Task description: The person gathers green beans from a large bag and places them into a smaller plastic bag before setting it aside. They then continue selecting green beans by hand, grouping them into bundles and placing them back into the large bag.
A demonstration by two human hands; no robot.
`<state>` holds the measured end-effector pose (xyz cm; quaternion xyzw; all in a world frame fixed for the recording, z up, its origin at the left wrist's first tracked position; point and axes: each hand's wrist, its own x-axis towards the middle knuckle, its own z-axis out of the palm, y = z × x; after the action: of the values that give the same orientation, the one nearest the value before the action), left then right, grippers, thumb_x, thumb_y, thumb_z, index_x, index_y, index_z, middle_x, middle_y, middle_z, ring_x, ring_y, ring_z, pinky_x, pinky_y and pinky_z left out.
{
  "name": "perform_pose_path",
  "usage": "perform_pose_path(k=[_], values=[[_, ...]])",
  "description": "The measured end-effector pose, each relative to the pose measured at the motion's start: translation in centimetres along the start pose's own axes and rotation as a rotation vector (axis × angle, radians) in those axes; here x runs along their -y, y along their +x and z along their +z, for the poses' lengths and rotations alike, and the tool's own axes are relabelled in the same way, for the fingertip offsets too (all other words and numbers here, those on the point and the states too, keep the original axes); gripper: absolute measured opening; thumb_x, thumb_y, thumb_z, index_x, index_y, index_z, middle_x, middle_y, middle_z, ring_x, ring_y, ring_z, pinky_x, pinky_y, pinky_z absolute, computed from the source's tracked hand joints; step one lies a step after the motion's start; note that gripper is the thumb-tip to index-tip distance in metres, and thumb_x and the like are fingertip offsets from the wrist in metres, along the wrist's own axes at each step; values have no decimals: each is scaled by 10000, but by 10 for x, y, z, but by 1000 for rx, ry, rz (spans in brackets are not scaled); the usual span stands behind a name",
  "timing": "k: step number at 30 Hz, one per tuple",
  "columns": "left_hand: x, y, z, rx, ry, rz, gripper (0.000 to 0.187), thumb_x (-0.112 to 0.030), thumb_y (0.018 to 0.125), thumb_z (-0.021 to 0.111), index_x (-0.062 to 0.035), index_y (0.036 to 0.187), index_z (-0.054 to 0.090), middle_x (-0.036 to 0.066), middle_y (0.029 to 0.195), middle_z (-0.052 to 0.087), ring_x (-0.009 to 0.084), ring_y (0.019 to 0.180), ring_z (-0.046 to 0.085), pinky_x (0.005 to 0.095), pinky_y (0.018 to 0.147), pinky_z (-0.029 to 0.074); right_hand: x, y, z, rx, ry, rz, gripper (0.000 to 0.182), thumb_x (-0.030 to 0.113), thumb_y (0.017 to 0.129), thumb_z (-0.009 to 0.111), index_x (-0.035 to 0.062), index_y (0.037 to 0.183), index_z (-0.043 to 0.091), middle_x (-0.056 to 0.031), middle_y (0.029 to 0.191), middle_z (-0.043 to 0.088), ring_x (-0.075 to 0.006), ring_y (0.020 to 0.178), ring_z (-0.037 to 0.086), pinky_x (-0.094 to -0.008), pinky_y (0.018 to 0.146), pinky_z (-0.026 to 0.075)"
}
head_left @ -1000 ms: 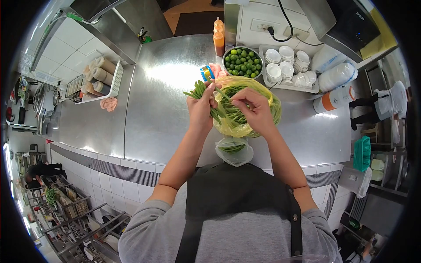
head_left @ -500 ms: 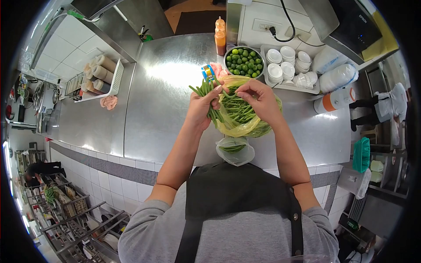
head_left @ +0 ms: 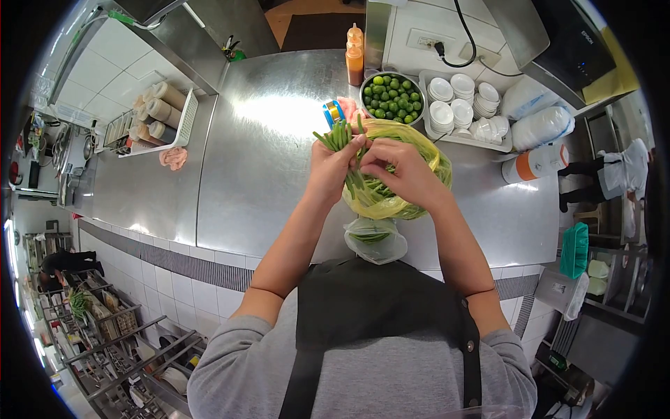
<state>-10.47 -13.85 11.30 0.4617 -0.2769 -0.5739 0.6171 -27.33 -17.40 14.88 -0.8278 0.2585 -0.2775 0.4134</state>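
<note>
A bunch of green beans (head_left: 338, 136) stands upright in my left hand (head_left: 328, 171), its tips showing above the thumb and the lower ends below the fingers. Against the side of that bunch, my right hand (head_left: 403, 173) has its fingers closed in a pinch on a green bean, mostly hidden by the fingertips. Beneath both hands lies an open yellow plastic bag (head_left: 438, 155) full of green beans. Closer to my body, a small clear plastic bag (head_left: 391, 249) holds a few more beans.
Behind the yellow bag are a bowl of limes (head_left: 392, 98), a blue tape roll (head_left: 333, 112), a pink cloth (head_left: 351, 109) and orange sauce bottles (head_left: 354, 63). White cups (head_left: 441, 115) fill a tray at right. A bottle basket (head_left: 183, 122) stands left. Another person (head_left: 621, 167) is far right.
My right hand has moved left, from over the yellow bag to the bunch. The curved bean that showed between my hands is now mostly hidden. My left hand still grips the bunch.
</note>
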Motion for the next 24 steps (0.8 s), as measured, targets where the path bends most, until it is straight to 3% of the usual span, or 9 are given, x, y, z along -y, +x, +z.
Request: perform_pose_path(k=[4, 6, 7, 9, 13, 15, 19, 21, 24], values=[[-5, -3, 5, 20, 55, 27, 125, -71, 928, 686, 2, 1029, 677, 62, 845, 709, 47, 581, 511, 216, 517, 414, -10, 2, -5, -89, -151, -27, 75, 43, 875, 689, -10, 913, 651, -85, 836, 609, -219, 764, 600, -325, 687, 484], [-6, -4, 6, 23, 48, 36, 124, -73, 927, 689, 5, 1024, 677, 64, 844, 708, 48, 578, 507, 217, 518, 413, -11, 2, -9, -258, -176, -5, 105, 75, 859, 684, -9, 902, 638, -143, 837, 621, -305, 788, 623, -394, 736, 492], [-7, -4, 5, 15, 53, 18, 130, -66, 927, 682, 8, 1033, 674, 70, 849, 707, 50, 575, 503, 218, 518, 413, -12, 3, -11, -258, -176, -5, 105, 75, 859, 684, -9, 902, 638, -143, 837, 621, -305, 788, 623, -394, 736, 492], [-8, -4, 3, 6, 57, 2, 136, -59, 927, 676, 12, 1042, 670, 76, 854, 706, 52, 573, 499, 220, 518, 413, -14, 4, -14, -604, -151, 133, 101, 70, 848, 699, -5, 884, 641, -121, 836, 629, -261, 742, 633, -393, 690, 497], [-7, -2, -9, -34, -143, -70, 124, -94, 946, 646, -4, 1028, 620, 34, 748, 614, 63, 559, 465, 224, 500, 397, -34, -8, -21, -450, -230, 272, 77, 41, 842, 707, -8, 882, 665, -75, 795, 626, -178, 695, 600, -309, 651, 487], [-1, 5, -21, 22, -350, -132, 129, -165, 981, 608, -51, 963, 551, -10, 676, 489, 71, 558, 428, 223, 490, 379, -39, -15, -16, 39, -210, 445, 110, 76, 822, 726, 1, 889, 683, -113, 871, 643, -257, 786, 656, -390, 703, 513], [-3, 1, -18, 37, -356, -134, 161, -199, 997, 600, -68, 925, 541, -11, 677, 461, 74, 566, 423, 220, 494, 380, -58, -17, 20, -56, -278, 317, 108, 70, 825, 706, 16, 917, 690, -118, 915, 650, -296, 906, 652, -405, 776, 524], [-5, -2, -10, -50, -316, -169, 178, -222, 1009, 593, -69, 924, 560, -2, 693, 484, 81, 581, 452, 220, 503, 395, -64, -15, 31, -166, -477, 213, 113, 50, 834, 673, 26, 944, 685, -126, 969, 648, -324, 1000, 623, -417, 852, 518], [-13, -7, 0, -134, -299, -157, 174, -207, 997, 617, -65, 910, 568, -2, 697, 487, 88, 592, 481, 225, 508, 406, -74, -14, 32, -133, -602, 253, 139, 19, 839, 645, 35, 973, 681, -134, 1004, 645, -320, 1004, 621, -420, 863, 522]])
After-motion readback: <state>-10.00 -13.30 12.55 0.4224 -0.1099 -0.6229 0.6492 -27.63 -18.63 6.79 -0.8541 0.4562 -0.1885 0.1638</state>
